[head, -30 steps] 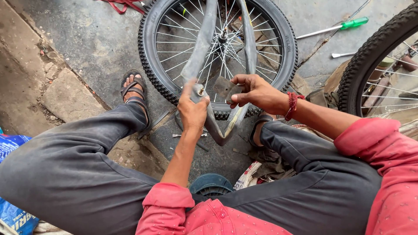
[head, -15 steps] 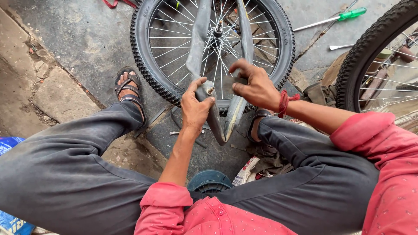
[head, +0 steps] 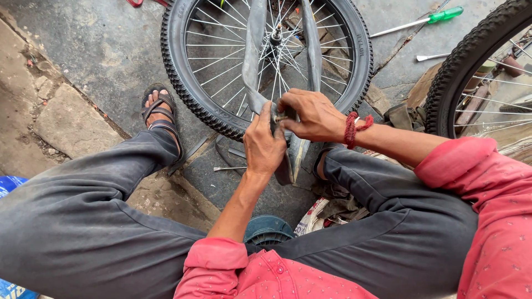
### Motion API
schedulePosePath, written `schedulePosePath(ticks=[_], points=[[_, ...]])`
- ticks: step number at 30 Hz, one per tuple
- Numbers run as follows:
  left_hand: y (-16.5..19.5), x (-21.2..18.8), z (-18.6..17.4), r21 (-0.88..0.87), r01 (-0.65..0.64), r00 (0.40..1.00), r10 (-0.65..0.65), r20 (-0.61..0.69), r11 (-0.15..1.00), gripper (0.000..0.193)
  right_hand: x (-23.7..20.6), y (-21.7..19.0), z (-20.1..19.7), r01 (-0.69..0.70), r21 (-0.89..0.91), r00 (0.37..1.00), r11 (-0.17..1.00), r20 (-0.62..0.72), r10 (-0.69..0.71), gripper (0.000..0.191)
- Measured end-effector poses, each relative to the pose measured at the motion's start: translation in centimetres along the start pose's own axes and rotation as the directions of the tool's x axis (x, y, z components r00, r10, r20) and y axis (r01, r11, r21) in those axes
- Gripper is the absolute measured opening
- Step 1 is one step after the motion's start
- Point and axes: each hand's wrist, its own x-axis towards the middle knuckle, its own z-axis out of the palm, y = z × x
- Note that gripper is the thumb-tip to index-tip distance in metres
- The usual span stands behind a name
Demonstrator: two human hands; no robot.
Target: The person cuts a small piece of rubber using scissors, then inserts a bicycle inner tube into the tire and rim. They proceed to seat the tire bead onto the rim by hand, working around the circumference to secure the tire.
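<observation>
A grey-black bicycle inner tube [head: 254,61] hangs in a loop over a spoked wheel with a knobby tyre [head: 183,88] that lies on the concrete. My left hand [head: 263,147] grips the tube's folded lower bend from the left. My right hand [head: 310,115], with a red thread band at the wrist, pinches the small metal valve [head: 280,118] that sticks out of the tube. Both hands meet at the bend, above my knees.
A green-handled screwdriver [head: 421,22] and a second thin tool [head: 435,56] lie on the concrete at the upper right. Another bicycle wheel [head: 465,66] stands at the right. My sandalled foot [head: 159,113] rests beside the tyre. Small metal tools [head: 230,168] lie below the wheel.
Both hands have closed in on the tube's bend; my right hand moved from above the tube down onto the valve. The view shifted slightly lower over the wheel.
</observation>
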Motion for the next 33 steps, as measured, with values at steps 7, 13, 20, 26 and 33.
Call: schedulePosePath(ticks=[7, 13, 20, 26, 33], points=[[0.0, 0.0, 0.7, 0.021, -0.037, 0.999, 0.037, -0.019, 0.999, 0.063, -0.1, 0.2, 1.0, -0.216, -0.046, 0.97, 0.975, 0.099, 0.22, 0.036], [-0.4, -0.4, 1.0, 0.09, -0.033, 0.999, 0.032, 0.016, 0.995, 0.065, -0.6, 0.7, 2.2, -0.034, -0.09, 0.999, 0.995, -0.023, 0.032, 0.016], [-0.8, -0.3, 1.1, 0.07, -0.01, 0.999, 0.008, 0.031, 0.997, 0.069, -0.9, 0.8, 2.1, 0.002, 0.012, 0.995, 1.0, -0.096, -0.001, 0.018], [-1.1, -0.4, 1.3, 0.103, -0.005, 1.0, 0.002, 0.028, 0.995, 0.067, -0.9, 1.6, 3.2, -0.164, 0.054, 0.986, 0.985, 0.009, 0.164, 0.031], [-1.2, -0.5, 1.3, 0.097, -0.036, 0.999, 0.035, 0.013, 0.995, 0.066, -1.1, 1.9, 3.4, -0.303, 0.045, 0.951, 0.952, 0.078, 0.299, 0.051]])
